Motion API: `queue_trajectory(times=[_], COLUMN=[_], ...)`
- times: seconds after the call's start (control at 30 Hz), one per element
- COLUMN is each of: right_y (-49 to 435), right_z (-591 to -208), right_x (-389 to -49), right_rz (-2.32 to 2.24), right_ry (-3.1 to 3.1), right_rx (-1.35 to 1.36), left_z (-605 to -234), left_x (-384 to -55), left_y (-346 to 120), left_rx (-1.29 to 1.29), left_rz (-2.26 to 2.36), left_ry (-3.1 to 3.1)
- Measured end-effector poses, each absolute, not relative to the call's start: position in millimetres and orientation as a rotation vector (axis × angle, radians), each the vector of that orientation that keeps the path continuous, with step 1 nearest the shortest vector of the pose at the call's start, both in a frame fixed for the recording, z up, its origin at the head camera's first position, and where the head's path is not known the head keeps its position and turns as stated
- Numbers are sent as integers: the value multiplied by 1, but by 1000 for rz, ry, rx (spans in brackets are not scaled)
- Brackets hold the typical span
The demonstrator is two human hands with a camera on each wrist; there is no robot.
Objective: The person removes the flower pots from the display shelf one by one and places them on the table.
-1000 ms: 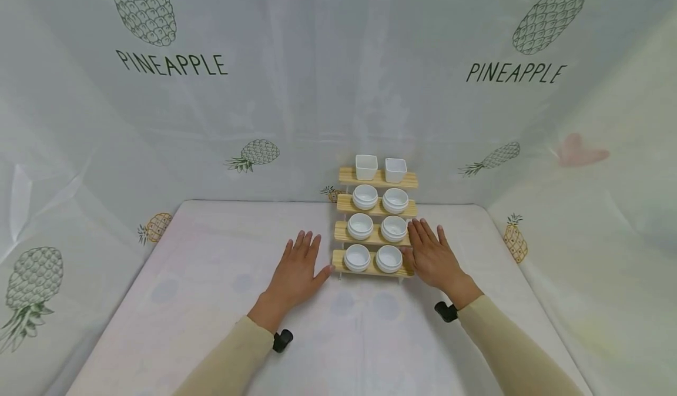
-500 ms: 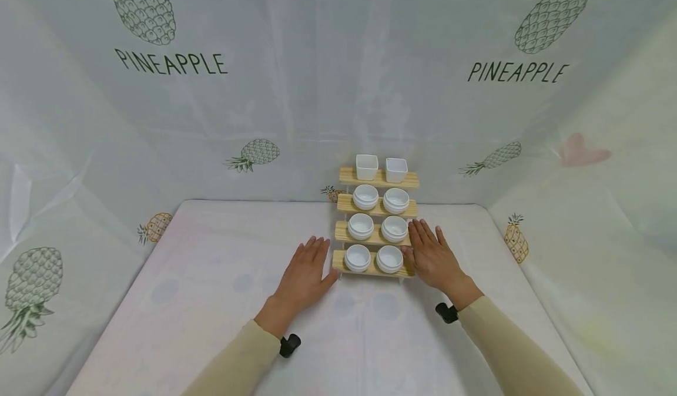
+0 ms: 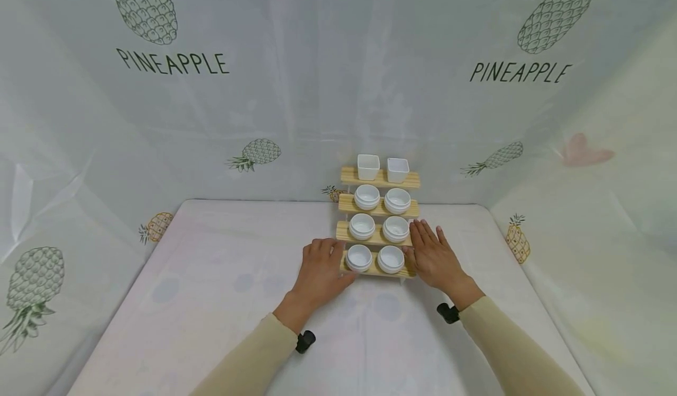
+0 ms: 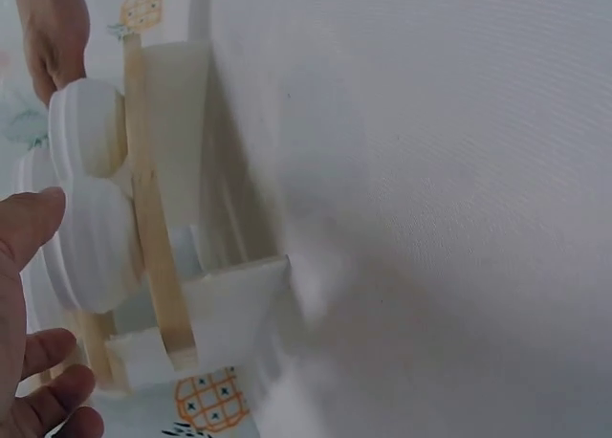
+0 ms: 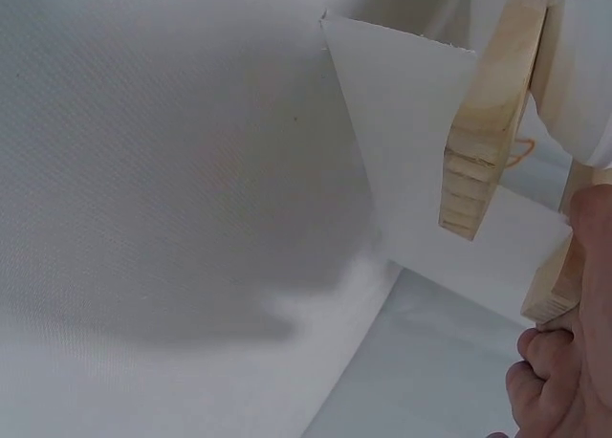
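Observation:
A tiered stand (image 3: 375,271) has light wooden shelves on white side panels. Small round white bowls sit in pairs on its lower shelves. My left hand (image 3: 319,272) is at the stand's front left end, palm down and fingers slightly bent. Its thumb (image 4: 33,223) is close to the front left bowl (image 3: 359,257), fingers apart around that corner. My right hand (image 3: 436,261) lies along the stand's right side, fingers fairly straight, close to the ends of the lower shelves. Part of it shows beside a shelf end (image 5: 469,189) in the right wrist view.
Two square white cups, one at the left (image 3: 368,167) and one at the right (image 3: 398,170), stand on the top shelf. Behind the stand rises a pineapple-print curtain (image 3: 338,90). A pale cloth covers the table (image 3: 238,237).
My left hand has moved right, from beside the stand to its front left corner, and its fingers have bent a little. The right hand and the stand have stayed in place.

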State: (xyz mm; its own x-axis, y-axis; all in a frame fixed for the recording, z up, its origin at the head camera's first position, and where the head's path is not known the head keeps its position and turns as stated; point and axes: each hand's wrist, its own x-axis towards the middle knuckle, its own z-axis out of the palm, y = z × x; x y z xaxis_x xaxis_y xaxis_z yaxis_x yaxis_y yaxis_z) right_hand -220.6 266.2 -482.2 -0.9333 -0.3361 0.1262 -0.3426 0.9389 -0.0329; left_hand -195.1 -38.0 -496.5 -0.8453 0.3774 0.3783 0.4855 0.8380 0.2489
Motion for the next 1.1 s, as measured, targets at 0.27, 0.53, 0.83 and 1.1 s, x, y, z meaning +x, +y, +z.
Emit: queue_trajectory(times=[0.27, 0.53, 0.83, 1.1], right_y=[266, 266, 265, 265], right_z=[-484, -485, -485, -484], right_x=[-221, -222, -222, -222], right_rz=[97, 102, 87, 92], right_ry=[-2972, -2953, -2955, -2959], right_rx=[526, 532, 530, 528], left_z=[-501, -505, -505, -502], left_x=[-199, -204, -207, -207], left_y=[-23, -16, -17, -18], left_rx=[-613, -569, -575, -588], left_rz=[-473, -447, -405, -410], left_ry=[-2663, -2656, -2683, -2665])
